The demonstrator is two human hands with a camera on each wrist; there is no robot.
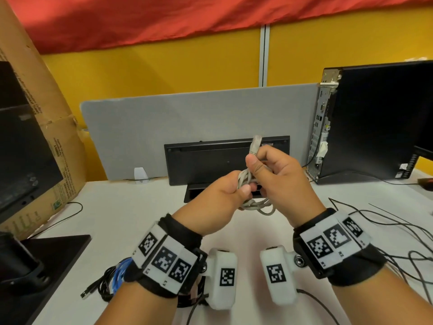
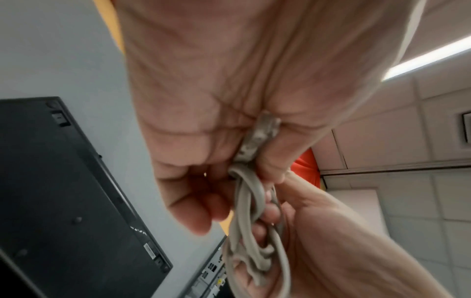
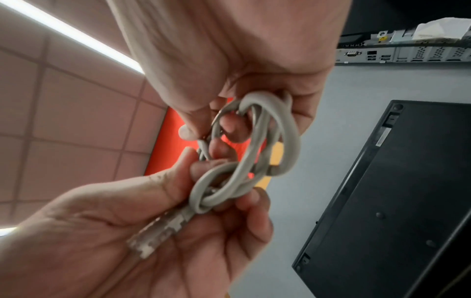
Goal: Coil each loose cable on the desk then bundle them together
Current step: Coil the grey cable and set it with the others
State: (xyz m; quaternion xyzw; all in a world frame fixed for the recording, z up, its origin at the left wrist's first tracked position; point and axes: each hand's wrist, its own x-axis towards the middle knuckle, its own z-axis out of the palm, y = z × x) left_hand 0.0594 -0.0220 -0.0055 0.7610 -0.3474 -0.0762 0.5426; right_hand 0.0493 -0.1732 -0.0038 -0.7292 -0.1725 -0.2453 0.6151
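Bright even ceiling-strip light [image 3: 76, 38]; wrist views blurred, edges warped.

The white desk [image 1: 131, 214] carries all items. At its rear stands a grey fabric divider panel [image 1: 164, 127]; a black keyboard [image 1: 210, 160] leans upright against that panel. Right of the keyboard stands a black desktop computer case [image 1: 375, 123]. A brown cardboard box [image 1: 46, 127] occupies the rear left. Both hands, left hand [image 1: 218, 205] and right hand [image 1: 278, 177], hold the grey coiled network cable [image 1: 255, 202] above the desk, before the keyboard. Thin black loose cables [image 1: 398, 221] lie on the right; a blue-and-black coiled cable bundle [image 1: 112, 280] lies near left.
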